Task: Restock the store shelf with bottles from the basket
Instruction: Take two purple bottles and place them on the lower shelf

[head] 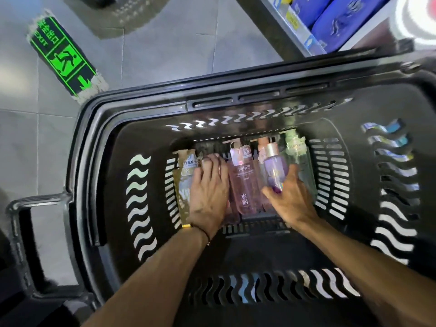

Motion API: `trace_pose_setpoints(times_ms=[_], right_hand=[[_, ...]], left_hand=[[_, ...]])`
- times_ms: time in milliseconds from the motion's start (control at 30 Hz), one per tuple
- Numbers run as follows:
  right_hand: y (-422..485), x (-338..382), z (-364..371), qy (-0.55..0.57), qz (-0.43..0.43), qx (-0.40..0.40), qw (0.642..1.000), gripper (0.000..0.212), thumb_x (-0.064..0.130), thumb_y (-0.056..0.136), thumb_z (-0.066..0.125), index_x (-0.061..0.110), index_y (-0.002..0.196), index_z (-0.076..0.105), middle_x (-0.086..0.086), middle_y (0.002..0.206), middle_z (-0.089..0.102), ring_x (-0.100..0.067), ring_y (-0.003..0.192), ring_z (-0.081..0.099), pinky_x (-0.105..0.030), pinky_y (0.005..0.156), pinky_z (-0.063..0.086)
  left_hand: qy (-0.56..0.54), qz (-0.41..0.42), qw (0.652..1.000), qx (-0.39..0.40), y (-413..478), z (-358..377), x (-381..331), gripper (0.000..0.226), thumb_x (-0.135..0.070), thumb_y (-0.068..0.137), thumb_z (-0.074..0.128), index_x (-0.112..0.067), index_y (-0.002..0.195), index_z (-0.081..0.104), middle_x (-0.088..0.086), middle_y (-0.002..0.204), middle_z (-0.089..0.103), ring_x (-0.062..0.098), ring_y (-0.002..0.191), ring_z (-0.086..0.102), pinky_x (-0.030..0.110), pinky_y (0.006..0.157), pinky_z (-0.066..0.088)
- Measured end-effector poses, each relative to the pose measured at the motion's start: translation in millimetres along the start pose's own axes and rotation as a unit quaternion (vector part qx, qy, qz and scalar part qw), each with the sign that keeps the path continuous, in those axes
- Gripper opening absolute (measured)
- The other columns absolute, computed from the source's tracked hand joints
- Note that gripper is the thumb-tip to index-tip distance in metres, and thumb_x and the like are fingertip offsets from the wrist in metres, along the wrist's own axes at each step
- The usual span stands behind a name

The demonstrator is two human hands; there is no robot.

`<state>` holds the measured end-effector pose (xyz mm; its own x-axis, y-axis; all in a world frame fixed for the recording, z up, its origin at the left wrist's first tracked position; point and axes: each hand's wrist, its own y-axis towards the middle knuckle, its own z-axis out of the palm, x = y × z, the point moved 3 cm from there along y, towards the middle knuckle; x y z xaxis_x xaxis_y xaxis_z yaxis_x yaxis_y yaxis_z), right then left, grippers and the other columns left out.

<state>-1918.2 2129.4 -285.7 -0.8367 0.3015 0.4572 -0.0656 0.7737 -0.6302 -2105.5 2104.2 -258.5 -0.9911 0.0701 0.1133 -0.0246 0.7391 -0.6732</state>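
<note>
The right hand (292,197) grips the purple bottle (274,171), cap toward the frame's top; the left hand (208,190) lies over another, grip unclear. Other bottles (244,182) lie alongside in the basket (141,100); the shelf (295,31) stands upper right, nearer the right hand.

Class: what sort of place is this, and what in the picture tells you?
Probably a shop aisle: a shopping basket holds toiletry bottles, a shelf edge carries price labels, and a green exit sticker marks the floor.
</note>
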Motion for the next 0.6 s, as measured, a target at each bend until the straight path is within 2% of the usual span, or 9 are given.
trace_pose_setpoints(times_ms=[33,100,167,267,333,433,500,567,600], right_hand=[[3,1,-1,0.007,-0.010,0.008,1.000,0.049,0.031,0.087,0.072,0.018,0.110,0.031,-0.004,0.083,0.062,-0.011,0.058,0.058,-0.013,0.041,0.034],[8,2,-2,0.042,-0.024,0.028,0.998,0.057,0.029,0.087,0.072,0.012,0.125,0.033,-0.004,0.083,0.065,-0.012,0.055,0.061,-0.011,0.038,0.038],[10,4,-4,0.067,-0.030,0.034,0.997,0.063,0.026,0.086,0.073,0.009,0.132,0.033,-0.003,0.085,0.066,-0.004,0.056,0.062,-0.007,0.041,0.040],[12,3,-6,0.095,-0.025,0.022,0.995,0.047,0.019,0.085,0.073,0.018,0.116,0.037,0.001,0.086,0.065,0.003,0.056,0.060,-0.002,0.044,0.037],[14,0,-6,0.109,-0.022,0.023,0.994,0.045,0.019,0.085,0.072,0.021,0.110,0.035,-0.001,0.088,0.067,-0.003,0.060,0.062,-0.005,0.045,0.040],[14,-8,-5,0.122,-0.025,0.043,0.991,0.045,0.019,0.084,0.073,0.022,0.109,0.036,-0.002,0.087,0.067,-0.012,0.067,0.066,-0.009,0.053,0.046],[12,-13,-4,0.126,-0.025,0.055,0.990,0.045,0.023,0.083,0.073,0.021,0.109,0.037,-0.003,0.087,0.066,-0.017,0.071,0.067,-0.024,0.063,0.057],[11,-17,-5,0.129,-0.018,0.057,0.990,0.050,0.035,0.077,0.072,0.021,0.112,0.039,-0.004,0.089,0.066,-0.020,0.073,0.068,-0.040,0.066,0.061],[11,-19,-6,0.131,-0.014,0.057,0.990,0.053,0.039,0.075,0.070,0.021,0.114,0.039,-0.004,0.089,0.066,-0.020,0.072,0.069,-0.043,0.067,0.061]], left_hand=[[0.043,-0.003,0.999,0.008,9,1,-2,0.103,-0.053,0.090,0.059,0.004,0.154,0.002,0.026,0.158,0.017,0.040,0.145,0.020,0.049,0.118,0.023],[0.102,-0.023,0.994,0.031,22,1,-2,0.099,-0.055,0.093,0.050,0.006,0.154,0.003,0.027,0.158,0.018,0.044,0.148,0.015,0.052,0.121,0.019],[0.099,-0.039,0.993,0.057,29,1,-1,0.108,-0.063,0.089,0.055,0.006,0.154,0.003,0.027,0.159,0.018,0.044,0.149,0.015,0.054,0.124,0.011],[0.070,-0.050,0.995,0.046,31,6,-3,0.117,-0.063,0.079,0.069,0.005,0.152,0.007,0.024,0.156,0.030,0.040,0.148,0.022,0.053,0.125,0.007],[0.050,-0.061,0.997,0.017,28,13,-4,0.116,-0.061,0.077,0.072,0.003,0.151,0.009,0.023,0.154,0.035,0.040,0.147,0.026,0.054,0.125,0.009],[0.055,-0.059,0.997,0.001,19,20,-7,0.120,-0.063,0.076,0.070,0.002,0.153,0.005,0.028,0.155,0.029,0.045,0.147,0.022,0.056,0.123,0.012],[0.066,-0.034,0.997,-0.007,10,22,-13,0.113,-0.056,0.080,0.069,0.000,0.152,0.003,0.027,0.154,0.027,0.048,0.146,0.020,0.056,0.122,0.015],[0.045,-0.001,0.999,0.018,4,25,-23,0.106,-0.038,0.086,0.069,-0.005,0.152,-0.006,0.026,0.156,0.019,0.047,0.146,0.018,0.056,0.121,0.018],[0.006,0.015,0.999,0.038,0,28,-29,0.105,-0.026,0.087,0.069,-0.010,0.152,-0.012,0.024,0.157,0.012,0.047,0.146,0.017,0.056,0.121,0.023]])
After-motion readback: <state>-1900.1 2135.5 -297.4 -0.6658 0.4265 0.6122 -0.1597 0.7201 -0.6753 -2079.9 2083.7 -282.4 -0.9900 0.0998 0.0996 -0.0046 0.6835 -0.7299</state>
